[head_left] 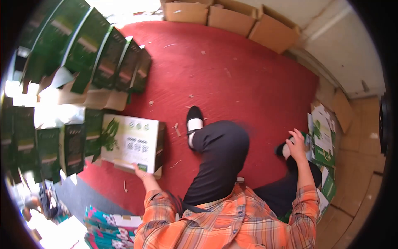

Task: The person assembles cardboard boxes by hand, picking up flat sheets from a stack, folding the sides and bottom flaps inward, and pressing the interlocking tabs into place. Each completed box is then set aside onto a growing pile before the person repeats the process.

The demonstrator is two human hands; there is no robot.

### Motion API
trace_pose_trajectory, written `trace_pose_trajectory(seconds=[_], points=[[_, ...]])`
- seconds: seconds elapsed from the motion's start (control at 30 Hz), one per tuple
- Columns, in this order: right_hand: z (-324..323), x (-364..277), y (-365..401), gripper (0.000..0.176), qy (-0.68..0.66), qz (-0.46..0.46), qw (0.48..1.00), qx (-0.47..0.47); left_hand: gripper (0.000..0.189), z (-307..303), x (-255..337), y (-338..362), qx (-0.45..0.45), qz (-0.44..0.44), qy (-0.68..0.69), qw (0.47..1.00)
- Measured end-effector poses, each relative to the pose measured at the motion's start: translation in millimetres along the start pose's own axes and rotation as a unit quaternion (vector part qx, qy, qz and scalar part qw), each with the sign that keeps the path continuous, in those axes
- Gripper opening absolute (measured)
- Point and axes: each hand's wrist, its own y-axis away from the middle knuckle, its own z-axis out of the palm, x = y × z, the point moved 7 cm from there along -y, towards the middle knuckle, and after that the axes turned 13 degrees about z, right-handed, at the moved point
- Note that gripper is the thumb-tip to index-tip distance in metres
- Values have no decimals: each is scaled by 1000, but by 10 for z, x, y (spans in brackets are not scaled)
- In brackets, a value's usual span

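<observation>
A white printed carton (132, 135) with green leaves and dark lettering stands on the left, beside a row of green boxes. My left hand (144, 173) grips its near lower edge, a finger or thumb showing on the white face and the rest hidden behind. On the other side, my right hand (296, 145) is raised with fingers spread and holds nothing. It hovers over my right shoe, close to a pile of flat green and white printed cartons (323, 137).
Dark green boxes (110, 54) are stacked at the left. Open brown cardboard boxes (232, 18) line the far wall. Paper scraps litter the red floor (265, 83). Teal printed packages (105, 228) lie at the lower left, and brown cardboard (358, 162) covers the right side.
</observation>
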Motion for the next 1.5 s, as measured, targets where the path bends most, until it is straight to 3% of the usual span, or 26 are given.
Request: trace_pose_trajectory(seconds=[0.13, 0.27, 0.4, 0.5, 0.53, 0.6, 0.67, 0.77, 0.8, 0.83, 0.87, 0.9, 0.93, 1.0, 1.03, 1.13, 1.23, 1.3, 1.37, 1.4, 1.5], points=[[-276, 80, -9, 41, -5, -15, 1000, 25, 54, -318, -59, -190, 8, 12, -48, 999], [-713, 87, -40, 36, -21, 7, 1000, 11, 56, -298, -39, -220, 13, -38, -63, 997], [-1064, 584, -30, 36, -146, 160, 976, 1, 62, -33, 132, 46, 17, -68, -158, 985], [-1161, 1293, 118, 36, -176, 214, 960, 44, 66, -49, 236, 110, 49, -85, -212, 972], [-1148, 1516, 188, 36, -180, 220, 958, 48, 63, -37, 311, 144, 43, -45, -281, 958], [-968, 2221, 392, 34, -209, 321, 922, 64, 61, -56, 460, 136, 30, -3, -350, 936], [-693, 2847, 659, 32, -266, 383, 881, 85, 53, -21, 689, -7, 55, 105, -529, 840], [-508, 3116, 1158, 23, -299, 489, 811, 114, 44, 704, 1022, 122, 6, 278, -489, 827], [-442, 3254, 1271, 23, -303, 496, 805, 119, 42, 1117, 1191, 298, -1, 320, -575, 753], [-392, 3368, 1316, 21, -216, 456, 855, 122, 41, 1468, 1304, 150, -106, 463, -514, 714], [-356, 3437, 1367, 18, -126, 410, 895, 120, 40, 1922, 1361, 255, -160, 344, -527, 761], [-490, 3260, 1462, 20, -34, 417, 897, 142, 41, 2398, 1414, 464, -198, 341, -439, 807], [-541, 3156, 1557, 20, -37, 423, 894, 142, 39, 2894, 1499, 731, -219, 382, -442, 782], [-787, 2884, 1706, 28, 56, 374, 891, 252, 37, 3813, 1493, 1615, -321, 424, -378, 758], [-829, 2856, 1754, 38, 58, 405, 881, 239, 35, 4156, 1421, 1937, -409, 440, -330, 728], [-920, 2769, 1862, 43, 95, 444, 849, 271, 31, 4854, 986, 2802, -521, 397, -329, 681], [-872, 2759, 1649, 46, 138, 393, 872, 256, 28, 5125, 349, 3454, -620, 374, -403, 559], [-823, 2752, 1344, 47, 140, 351, 896, 234, 27, 5077, -140, 3606, -685, 320, -368, 542], [-812, 2701, 969, 46, 161, 297, 919, 203, 26, 4966, -489, 3781, -722, 293, -393, 488], [-842, 2685, 789, 46, 159, 285, 922, 206, 27, 4942, -556, 3922, -737, 357, -411, 400], [-800, 2861, 325, 50, 200, 328, 913, 135, 29, 4858, -717, 3902, -739, 333, -451, 374]])
